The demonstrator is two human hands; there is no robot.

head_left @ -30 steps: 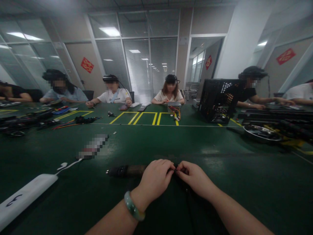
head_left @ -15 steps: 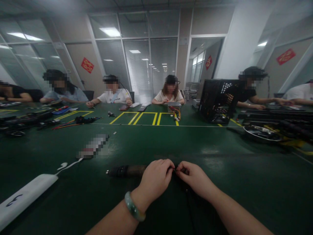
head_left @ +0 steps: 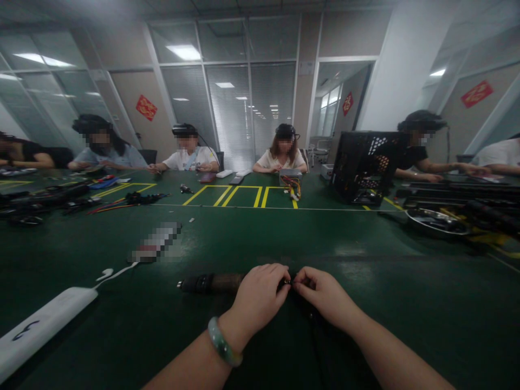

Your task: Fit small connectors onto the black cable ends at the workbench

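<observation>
Low in the middle of the head view, my left hand (head_left: 264,290) is closed, its thumb and fingers pinched. A jade-coloured bangle (head_left: 223,342) circles my left wrist. Facing it, my right hand (head_left: 323,295) is closed too, with fingertips pressed together. The two pinches nearly meet over a tiny dark piece (head_left: 288,282) with a bright glint, too small to name. A dark cylindrical tool (head_left: 225,283) with a brown body, black rings and a metal tip lies on the green table, its right end hidden behind my left hand. Beneath my right hand is a dark shape, hard to make out.
A white power strip (head_left: 44,327) and a blurred-out phone-like slab (head_left: 156,244) lie to the left. Cables (head_left: 142,198) lie farther back. A black computer case (head_left: 365,168) and a round metal dish (head_left: 436,223) stand right. Several people sit across the table (head_left: 252,233).
My hands stay almost in place; the small glinting piece between my fingertips shows a little more. Across the table, the hand of the person in white at centre left has drawn back slightly.
</observation>
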